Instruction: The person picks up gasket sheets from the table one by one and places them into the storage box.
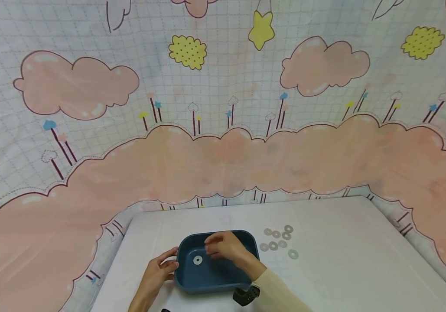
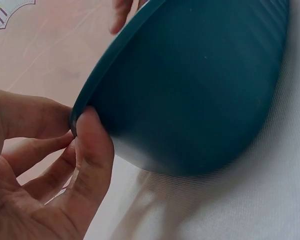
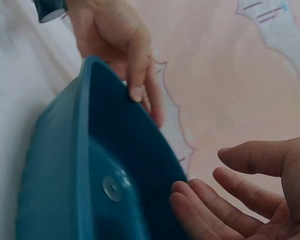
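Note:
A dark blue plastic tray (image 1: 207, 289) stands on the white table, its near wall (image 2: 200, 90) filling the left wrist view. My left hand (image 1: 156, 269) grips its left end, and the left wrist view shows thumb and fingers pinching the rim. One flat ring-shaped washer (image 1: 197, 260) lies on the tray floor; the right wrist view shows this washer (image 3: 111, 188) too. Over the tray hovers my right hand (image 1: 228, 248), with nothing visible between its parted thumb and loosely bent fingers (image 3: 220, 205).
Several more flat washers (image 1: 273, 245) lie scattered on the white table (image 1: 343, 260) just right of the tray. A dark watch (image 1: 247, 295) is on the right wrist, close to the tray's front edge. Behind the table hangs a patterned cloth (image 1: 226, 164).

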Motion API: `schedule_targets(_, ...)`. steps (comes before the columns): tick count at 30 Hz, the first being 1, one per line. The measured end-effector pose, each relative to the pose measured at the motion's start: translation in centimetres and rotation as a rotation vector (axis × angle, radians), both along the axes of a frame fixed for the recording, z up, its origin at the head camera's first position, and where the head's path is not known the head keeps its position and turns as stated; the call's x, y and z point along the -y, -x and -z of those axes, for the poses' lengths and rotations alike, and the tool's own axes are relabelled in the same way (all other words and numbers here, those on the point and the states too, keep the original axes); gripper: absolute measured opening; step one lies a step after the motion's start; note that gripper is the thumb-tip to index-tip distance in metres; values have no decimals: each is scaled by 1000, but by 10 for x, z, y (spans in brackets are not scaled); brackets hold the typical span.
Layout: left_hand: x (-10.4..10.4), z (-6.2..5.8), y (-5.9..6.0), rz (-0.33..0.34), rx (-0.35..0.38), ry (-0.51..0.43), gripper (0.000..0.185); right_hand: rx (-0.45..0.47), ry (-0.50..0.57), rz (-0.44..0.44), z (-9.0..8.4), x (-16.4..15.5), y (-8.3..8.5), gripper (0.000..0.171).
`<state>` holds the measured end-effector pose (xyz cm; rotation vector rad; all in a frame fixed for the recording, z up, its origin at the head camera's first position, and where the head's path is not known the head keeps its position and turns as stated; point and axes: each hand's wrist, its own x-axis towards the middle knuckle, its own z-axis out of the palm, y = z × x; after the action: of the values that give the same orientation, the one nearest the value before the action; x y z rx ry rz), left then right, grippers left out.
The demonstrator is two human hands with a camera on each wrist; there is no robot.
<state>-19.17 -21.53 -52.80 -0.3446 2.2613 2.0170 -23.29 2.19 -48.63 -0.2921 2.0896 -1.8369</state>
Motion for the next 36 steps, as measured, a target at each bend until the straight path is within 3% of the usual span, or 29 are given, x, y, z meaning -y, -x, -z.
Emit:
schedule_targets(8,0,-2,-1,-1,2,-2,52,-66,2,-20,-18,-20,-8,22)
schedule_targets(19,0,-1,-2,-6,-3,3,51,-179,-48,17,-20,-46,-16,23)
schedule_targets(26,0,-1,-3,-4,-1,-3,51,-235,-108,118,-24,-71,-18,21)
schedule_targets(31,0,0,-2,-2,-2,-9,51,-246,-102,233,-24,-86,-15,21)
schedule_targets(36,0,0,-1,-3,-5,-18,51,-223,-61,279,-22,-102,-13,25)
